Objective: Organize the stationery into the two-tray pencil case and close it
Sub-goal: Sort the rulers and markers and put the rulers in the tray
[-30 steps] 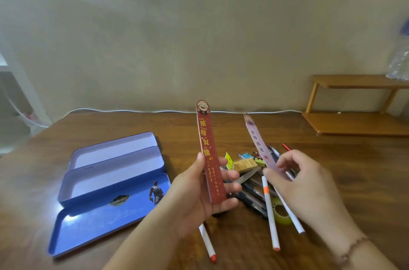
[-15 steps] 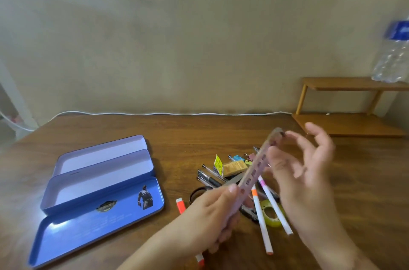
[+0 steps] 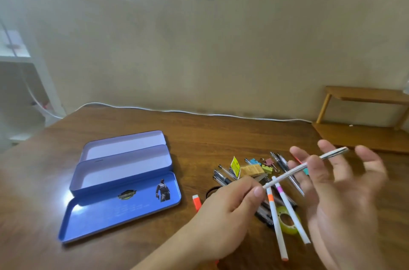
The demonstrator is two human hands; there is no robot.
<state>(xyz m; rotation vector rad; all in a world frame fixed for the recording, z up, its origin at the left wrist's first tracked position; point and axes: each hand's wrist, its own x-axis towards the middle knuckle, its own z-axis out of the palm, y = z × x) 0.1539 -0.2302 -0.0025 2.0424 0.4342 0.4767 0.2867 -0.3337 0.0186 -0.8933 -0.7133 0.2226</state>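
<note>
bookmarks turned edge-on

the view has swung right since the earlier frame. open case [image 3: 124, 183] lies left on the counter [image 3: 221, 137]. right hand [image 3: 340, 190] spread, loose. left hand [image 3: 230, 205] pinches the bookmarks [image 3: 296, 170] above the pens [image 3: 276, 214].

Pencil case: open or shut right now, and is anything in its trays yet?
Open. The pencil case lies unfolded on the table, lid flat toward the person; both trays show only bare pale lining, so nothing is in them.
</note>
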